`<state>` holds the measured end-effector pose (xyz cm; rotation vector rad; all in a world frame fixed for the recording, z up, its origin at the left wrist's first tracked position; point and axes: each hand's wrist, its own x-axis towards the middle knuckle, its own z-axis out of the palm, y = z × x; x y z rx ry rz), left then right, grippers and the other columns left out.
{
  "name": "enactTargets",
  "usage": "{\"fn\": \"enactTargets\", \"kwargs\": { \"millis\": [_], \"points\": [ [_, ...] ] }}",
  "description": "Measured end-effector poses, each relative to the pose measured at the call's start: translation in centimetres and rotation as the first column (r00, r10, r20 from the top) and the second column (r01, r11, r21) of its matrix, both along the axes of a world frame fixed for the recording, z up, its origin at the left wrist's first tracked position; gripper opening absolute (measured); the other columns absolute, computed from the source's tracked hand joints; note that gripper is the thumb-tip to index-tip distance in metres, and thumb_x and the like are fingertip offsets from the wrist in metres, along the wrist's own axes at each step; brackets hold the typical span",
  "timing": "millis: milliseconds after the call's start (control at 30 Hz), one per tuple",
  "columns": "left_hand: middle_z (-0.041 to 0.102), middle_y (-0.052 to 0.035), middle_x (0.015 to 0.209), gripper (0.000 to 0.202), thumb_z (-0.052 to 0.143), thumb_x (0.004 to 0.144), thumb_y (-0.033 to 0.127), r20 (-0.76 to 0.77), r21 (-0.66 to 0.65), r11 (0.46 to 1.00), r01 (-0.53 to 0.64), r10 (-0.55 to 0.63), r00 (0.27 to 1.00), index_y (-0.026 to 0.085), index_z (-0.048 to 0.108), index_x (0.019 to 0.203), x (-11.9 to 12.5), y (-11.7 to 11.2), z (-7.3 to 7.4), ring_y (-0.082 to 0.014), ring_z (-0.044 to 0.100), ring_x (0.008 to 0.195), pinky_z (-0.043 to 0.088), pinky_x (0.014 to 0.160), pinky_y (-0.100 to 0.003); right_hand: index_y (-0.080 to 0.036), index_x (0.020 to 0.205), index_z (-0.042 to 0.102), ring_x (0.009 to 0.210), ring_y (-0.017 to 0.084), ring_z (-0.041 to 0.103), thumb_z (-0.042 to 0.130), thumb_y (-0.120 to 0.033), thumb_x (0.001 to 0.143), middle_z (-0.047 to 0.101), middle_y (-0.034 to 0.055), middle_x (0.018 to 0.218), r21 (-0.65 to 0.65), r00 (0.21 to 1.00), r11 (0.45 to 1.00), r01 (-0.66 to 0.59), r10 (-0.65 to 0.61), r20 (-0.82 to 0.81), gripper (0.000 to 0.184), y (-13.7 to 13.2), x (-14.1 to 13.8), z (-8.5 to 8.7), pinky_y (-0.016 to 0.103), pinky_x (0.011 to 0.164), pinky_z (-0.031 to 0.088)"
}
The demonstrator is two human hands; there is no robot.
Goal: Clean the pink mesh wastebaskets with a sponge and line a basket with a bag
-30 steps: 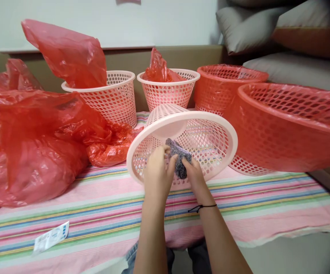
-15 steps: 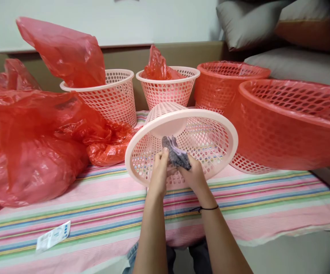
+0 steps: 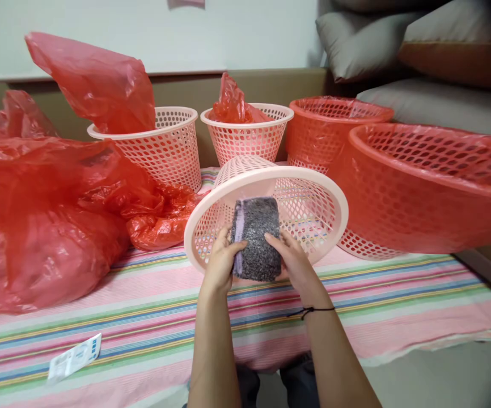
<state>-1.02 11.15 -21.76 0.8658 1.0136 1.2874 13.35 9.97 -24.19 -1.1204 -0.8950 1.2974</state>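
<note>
A folded grey speckled cloth with a lilac edge (image 3: 257, 238) is held upright between both hands. My left hand (image 3: 220, 260) grips its left side with the thumb laid over the lilac edge. My right hand (image 3: 296, 263) holds the right side, thumb on the cloth's front. Right behind them a pale pink perforated basket (image 3: 313, 187) lies on its side on the striped tablecloth (image 3: 143, 317), its mouth facing me. A thin black band circles my right wrist.
Two upright pale pink baskets (image 3: 164, 147) (image 3: 249, 136) with red plastic bags in them stand at the back. Two orange-red baskets (image 3: 330, 130) (image 3: 432, 187) fill the right. A heap of red plastic bags (image 3: 45, 215) covers the left. A small white packet (image 3: 74, 358) lies near the front edge.
The cloth was bunched up inside the basket's mouth in both hands. It is now spread flat into a rectangle and pulled slightly toward me, out of the basket.
</note>
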Motion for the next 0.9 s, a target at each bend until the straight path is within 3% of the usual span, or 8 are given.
{"fn": "enactTargets", "kwargs": {
  "millis": [67, 233, 333, 433, 600, 667, 767, 900],
  "points": [
    [0.071, -0.0017, 0.093, 0.045, 0.072, 0.060, 0.020, -0.073, -0.024, 0.995, 0.092, -0.094, 0.993, 0.019, 0.061, 0.104, -0.5, -0.2, 0.0, -0.0196, 0.066, 0.086, 0.049, 0.079, -0.030, -0.019, 0.109, 0.067, 0.105, 0.027, 0.067, 0.075, -0.043, 0.070, 0.073, 0.0079, 0.112, -0.091, 0.994, 0.991, -0.100, 0.095, -0.058, 0.046, -0.3, 0.5, 0.0, 0.040, 0.091, 0.053],
    [0.073, -0.0044, 0.091, 0.047, 0.076, 0.066, 0.030, -0.207, -0.107, 0.988, 0.110, -0.130, 0.970, 0.018, 0.061, 0.110, -0.9, -0.5, 0.4, -0.0206, 0.067, 0.081, 0.049, 0.075, -0.031, -0.027, 0.123, 0.061, 0.116, 0.024, 0.062, 0.073, -0.037, 0.075, 0.069, 0.0022, 0.124, 0.007, 0.988, 0.989, -0.145, 0.145, -0.059, 0.050, -1.3, 1.8, 1.0, 0.036, 0.093, 0.053],
    [0.073, -0.0038, 0.087, 0.040, 0.070, 0.067, 0.025, -0.080, -0.065, 0.982, 0.179, -0.184, 0.980, 0.017, 0.066, 0.106, -0.9, -0.6, 0.9, -0.0184, 0.066, 0.071, 0.048, 0.065, -0.028, -0.028, 0.124, 0.062, 0.113, 0.025, 0.064, 0.071, -0.038, 0.076, 0.069, 0.0030, 0.123, 0.030, 0.979, 0.980, -0.196, 0.198, -0.050, 0.050, -1.4, 2.0, 1.0, 0.037, 0.091, 0.054],
    [0.073, -0.0007, 0.082, 0.042, 0.067, 0.059, 0.015, 0.065, -0.026, 0.994, 0.108, -0.106, 0.992, 0.018, 0.069, 0.100, -0.9, -0.4, 0.8, -0.0156, 0.065, 0.067, 0.046, 0.060, -0.024, -0.025, 0.114, 0.070, 0.108, 0.027, 0.066, 0.075, -0.033, 0.065, 0.073, 0.0048, 0.115, 0.085, 0.982, 0.984, -0.155, 0.162, -0.096, 0.049, -1.0, 1.8, 0.5, 0.040, 0.091, 0.054],
    [0.073, -0.0024, 0.077, 0.020, 0.067, 0.052, 0.016, 0.174, -0.011, 1.000, 0.011, -0.009, 0.985, 0.018, 0.069, 0.073, -0.3, 0.3, 0.0, -0.0203, 0.068, 0.079, 0.052, 0.069, -0.028, -0.024, 0.081, 0.076, 0.110, 0.027, 0.065, 0.069, -0.025, 0.067, 0.071, 0.0053, 0.118, 0.209, 0.974, 0.968, -0.142, 0.174, -0.147, 0.016, -0.2, 1.0, 0.1, 0.042, 0.092, 0.053],
    [0.074, -0.0052, 0.085, 0.019, 0.069, 0.060, 0.025, 0.237, -0.017, 1.000, 0.020, -0.015, 0.971, 0.018, 0.069, 0.077, 0.3, 0.3, 0.2, -0.0233, 0.068, 0.090, 0.054, 0.075, -0.032, -0.025, 0.077, 0.075, 0.113, 0.026, 0.063, 0.065, -0.022, 0.069, 0.069, 0.0033, 0.123, 0.286, 0.989, 0.958, -0.026, 0.067, -0.135, 0.014, 0.1, 0.6, 0.2, 0.042, 0.094, 0.052],
    [0.074, -0.0111, 0.103, 0.038, 0.065, 0.074, 0.048, 0.372, -0.068, 0.988, 0.136, -0.101, 0.923, 0.016, 0.069, 0.095, 1.3, 0.0, 1.0, -0.0281, 0.065, 0.109, 0.054, 0.086, -0.038, -0.027, 0.081, 0.077, 0.124, 0.023, 0.056, 0.053, -0.013, 0.070, 0.062, -0.0001, 0.132, 0.437, 0.979, 0.883, 0.171, -0.201, 0.024, 0.030, 0.2, 0.4, 0.3, 0.042, 0.106, 0.044],
    [0.073, -0.0124, 0.105, 0.055, 0.073, 0.069, 0.058, 0.359, -0.091, 0.984, 0.151, -0.109, 0.927, 0.016, 0.066, 0.104, 2.3, -0.6, 1.2, -0.0296, 0.066, 0.108, 0.054, 0.089, -0.040, -0.026, 0.084, 0.079, 0.133, 0.021, 0.047, 0.038, -0.008, 0.066, 0.051, -0.0028, 0.143, 0.531, 0.833, 0.843, 0.091, -0.356, 0.423, 0.048, 0.0, 0.9, 0.5, 0.040, 0.115, 0.036]
  ]
}}
